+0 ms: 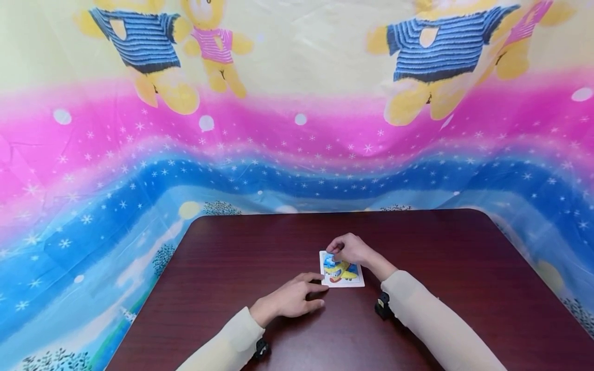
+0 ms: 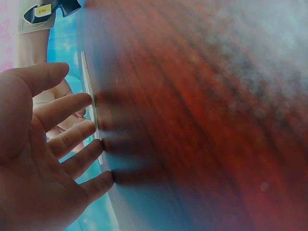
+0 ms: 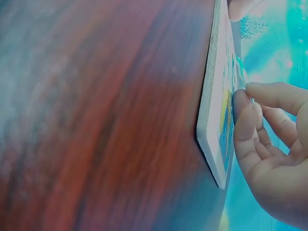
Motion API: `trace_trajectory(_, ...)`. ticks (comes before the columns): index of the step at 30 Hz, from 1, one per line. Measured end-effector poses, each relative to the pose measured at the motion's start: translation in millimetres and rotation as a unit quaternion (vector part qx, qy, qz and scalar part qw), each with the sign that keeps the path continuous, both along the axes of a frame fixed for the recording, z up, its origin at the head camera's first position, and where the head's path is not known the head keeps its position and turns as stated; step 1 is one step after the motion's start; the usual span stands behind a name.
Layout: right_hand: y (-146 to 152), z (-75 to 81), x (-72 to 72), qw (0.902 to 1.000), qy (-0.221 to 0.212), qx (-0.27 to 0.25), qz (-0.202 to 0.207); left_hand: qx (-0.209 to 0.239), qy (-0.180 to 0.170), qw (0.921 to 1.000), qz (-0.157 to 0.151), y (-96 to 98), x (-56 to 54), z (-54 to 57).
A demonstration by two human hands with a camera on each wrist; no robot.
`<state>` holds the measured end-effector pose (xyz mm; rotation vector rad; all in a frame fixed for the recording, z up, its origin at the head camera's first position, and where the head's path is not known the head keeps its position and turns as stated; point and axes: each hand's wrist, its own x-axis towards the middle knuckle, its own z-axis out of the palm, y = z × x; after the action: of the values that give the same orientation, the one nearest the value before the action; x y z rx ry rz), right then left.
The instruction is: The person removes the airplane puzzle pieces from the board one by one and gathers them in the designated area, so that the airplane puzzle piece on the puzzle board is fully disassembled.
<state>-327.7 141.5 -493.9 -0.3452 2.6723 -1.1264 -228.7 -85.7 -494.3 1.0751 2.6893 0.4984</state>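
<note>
I saw the board (image 1: 342, 271) just right of the loose-fingered left hand (image 1: 292, 296) and beneath the right hand (image 1: 351, 249), which pinched a small piece (image 3: 242, 70).

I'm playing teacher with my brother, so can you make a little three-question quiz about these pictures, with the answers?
1. Which hand has its fingers over the board?
2. True or false: the plane on it is mostly green.
3. In the head view, which side of the board is the left hand at? A: far side. B: left side. C: right side.

Key:
1. The right hand.
2. False; it is mostly yellow.
3. B.
</note>
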Motion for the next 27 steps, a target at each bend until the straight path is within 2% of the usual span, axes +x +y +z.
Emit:
trace_trajectory(9,3,1.7,-1.3,0.9995,-0.02,-0.023,0.009,0.0,-0.001,1.0,-0.002,-0.5,0.1,0.1)
trace_trajectory(16,10,2.0,-3.8,0.9989,-0.024,-0.033,0.022,0.003,0.012,0.9999,-0.005,0.6,0.4,0.1)
trace_trajectory(23,18,5.6,-1.6,0.9988,-0.026,-0.027,0.031,-0.004,0.009,0.9999,0.001,1.2,1.0,-0.1)
trace_trajectory(27,23,7.3,0.3,0.998,-0.04,-0.04,0.029,-0.005,0.011,0.9999,0.004,1.5,0.9,-1.1)
